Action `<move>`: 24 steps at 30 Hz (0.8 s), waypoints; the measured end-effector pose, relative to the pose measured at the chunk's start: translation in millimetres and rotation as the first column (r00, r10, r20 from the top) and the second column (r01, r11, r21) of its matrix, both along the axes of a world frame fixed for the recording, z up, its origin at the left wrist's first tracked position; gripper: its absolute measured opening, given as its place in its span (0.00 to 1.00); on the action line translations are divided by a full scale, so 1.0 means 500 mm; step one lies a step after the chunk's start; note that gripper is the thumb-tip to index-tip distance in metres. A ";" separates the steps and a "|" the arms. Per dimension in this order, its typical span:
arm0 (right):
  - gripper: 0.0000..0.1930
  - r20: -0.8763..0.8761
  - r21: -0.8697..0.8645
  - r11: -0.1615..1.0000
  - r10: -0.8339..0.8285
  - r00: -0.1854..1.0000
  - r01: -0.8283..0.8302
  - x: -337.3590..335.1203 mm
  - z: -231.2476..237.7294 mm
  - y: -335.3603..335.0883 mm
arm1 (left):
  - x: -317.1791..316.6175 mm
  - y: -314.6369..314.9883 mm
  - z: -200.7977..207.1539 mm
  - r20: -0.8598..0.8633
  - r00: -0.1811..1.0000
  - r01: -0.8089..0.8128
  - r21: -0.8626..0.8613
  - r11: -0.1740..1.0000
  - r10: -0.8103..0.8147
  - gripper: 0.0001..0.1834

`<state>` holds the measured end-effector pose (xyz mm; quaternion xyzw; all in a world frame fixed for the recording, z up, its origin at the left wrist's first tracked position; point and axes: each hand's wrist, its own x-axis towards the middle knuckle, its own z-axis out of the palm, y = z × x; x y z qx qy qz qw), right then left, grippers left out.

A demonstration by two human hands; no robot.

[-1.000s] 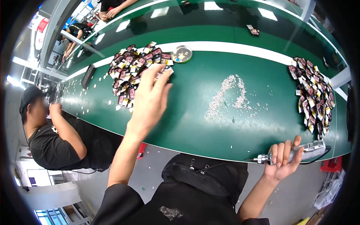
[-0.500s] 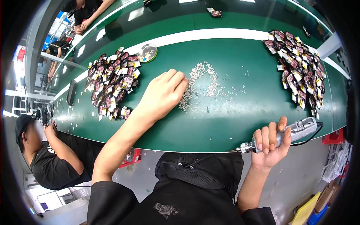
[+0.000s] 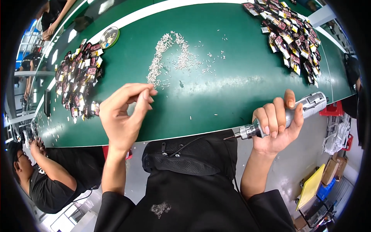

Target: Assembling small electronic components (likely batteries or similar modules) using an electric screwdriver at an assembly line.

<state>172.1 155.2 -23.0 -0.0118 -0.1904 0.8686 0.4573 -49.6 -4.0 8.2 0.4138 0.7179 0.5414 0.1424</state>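
Note:
My left hand (image 3: 123,118) is over the green table, with thumb and fingertips brought together in a pinch at the near end of a curved heap of tiny silvery screws (image 3: 155,63). Whatever sits in that pinch is too small to make out. In my right hand (image 3: 275,133) lies a grey electric screwdriver (image 3: 313,103), fingers wrapped around its body. Its thin bit points left, just off the table's front edge. Loose screws are scattered to the right of the heap.
Piles of small black parts with white and yellow tabs stand at left (image 3: 79,79) and right (image 3: 291,36). A round shallow dish (image 3: 109,37) sits behind the left pile. Another person (image 3: 54,179) works at the left. A red crate (image 3: 331,109) is beneath the table's right end.
My left hand has drawn back from the screw heap towards me, and its pinched fingertips now show. The screwdriver stays in my right hand. The whole view has shifted.

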 end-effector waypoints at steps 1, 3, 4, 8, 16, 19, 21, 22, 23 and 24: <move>0.12 -0.033 0.019 1.000 0.004 0.999 -0.003 0.001 0.004 0.001 | 0.021 -0.005 -0.003 0.115 0.992 0.047 0.013 0.999 -0.048 0.08; 0.13 -0.087 0.054 0.998 0.026 0.996 -0.021 -0.002 0.019 0.004 | 0.059 -0.014 -0.001 0.250 0.951 0.175 0.057 0.983 -0.184 0.07; 0.13 -0.079 0.049 0.998 0.030 0.996 -0.026 -0.006 0.029 0.001 | 0.080 -0.015 -0.004 0.318 0.919 0.210 0.104 0.972 -0.233 0.07; 0.14 -0.131 0.076 0.997 0.040 0.991 -0.031 -0.022 0.065 -0.015 | 0.138 -0.007 -0.018 0.553 0.777 0.186 0.255 0.949 -0.301 0.05; 0.09 -0.080 0.013 0.998 -0.059 0.995 0.060 -0.055 0.101 -0.041 | 0.155 -0.003 -0.034 0.761 0.468 0.174 0.418 0.891 -0.449 0.03; 0.08 -0.079 -0.005 0.997 -0.072 0.994 0.072 -0.061 0.100 -0.043 | 0.162 0.002 -0.036 0.760 0.452 0.189 0.431 0.883 -0.467 0.07; 0.08 -0.082 -0.018 0.997 -0.081 0.993 0.080 -0.064 0.100 -0.045 | 0.167 0.003 -0.034 0.766 0.453 0.201 0.410 0.889 -0.456 0.10; 0.08 -0.077 -0.018 0.997 -0.082 0.994 0.081 -0.065 0.100 -0.045 | 0.168 0.003 -0.033 0.772 0.443 0.207 0.406 0.890 -0.456 0.11; 0.08 -0.072 -0.018 0.997 -0.082 0.994 0.081 -0.066 0.098 -0.046 | 0.170 0.001 -0.033 0.779 0.432 0.212 0.402 0.891 -0.455 0.12; 0.08 -0.070 -0.021 0.997 -0.080 0.994 0.079 -0.067 0.096 -0.046 | 0.169 0.000 -0.033 0.781 0.432 0.210 0.400 0.892 -0.452 0.12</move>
